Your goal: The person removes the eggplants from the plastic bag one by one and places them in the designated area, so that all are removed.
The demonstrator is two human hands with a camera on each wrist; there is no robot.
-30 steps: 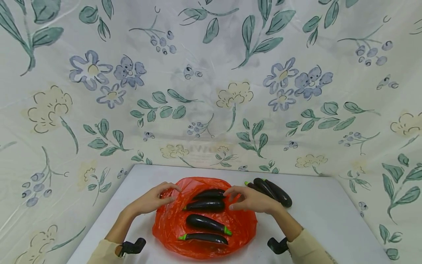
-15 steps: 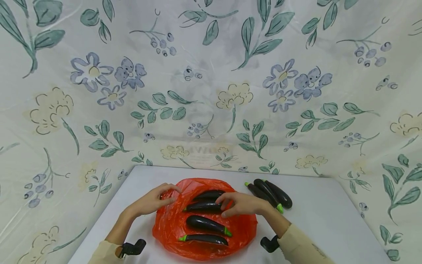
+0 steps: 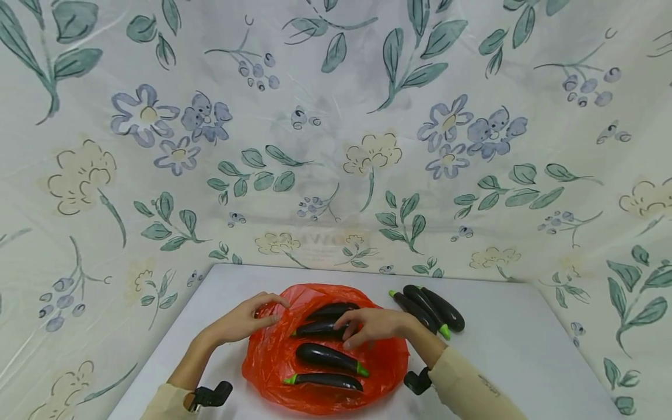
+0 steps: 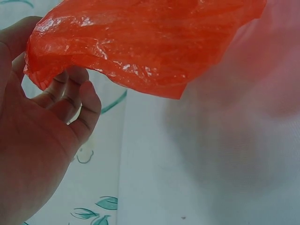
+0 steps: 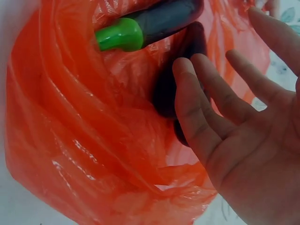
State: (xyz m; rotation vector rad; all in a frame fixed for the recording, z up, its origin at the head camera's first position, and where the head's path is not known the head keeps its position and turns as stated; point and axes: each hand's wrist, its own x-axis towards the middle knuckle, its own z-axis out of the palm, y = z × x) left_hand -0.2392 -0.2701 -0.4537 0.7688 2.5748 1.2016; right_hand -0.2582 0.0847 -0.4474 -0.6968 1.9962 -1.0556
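Observation:
A red plastic bag (image 3: 262, 359) lies spread open on the table, with several dark eggplants inside. My left hand (image 3: 244, 319) grips the bag's left rim; in the left wrist view, its curled fingers hold the red film (image 4: 140, 37). Over the bag's right half, my right hand (image 3: 375, 324) reaches in with loosely bent fingers, holding nothing. Its fingers partly cover the second eggplant (image 3: 317, 329) and are close to the rear eggplant (image 3: 328, 310). Nearer to me lie a thick eggplant (image 3: 325, 354) and a slimmer eggplant (image 3: 328, 380). The right wrist view shows a green-stemmed eggplant (image 5: 168, 21) beside the fingers.
Three more eggplants (image 3: 430, 306) lie together outside the bag, at its back right. The white table (image 3: 514, 350) extends around the bag. Behind it and at both sides hangs a floral-patterned sheet (image 3: 315, 134). Each wrist carries a small black camera (image 3: 212, 394).
My right hand has moved left across the bag, away from the outside eggplants and over the rear ones inside. The left hand has stayed at the rim.

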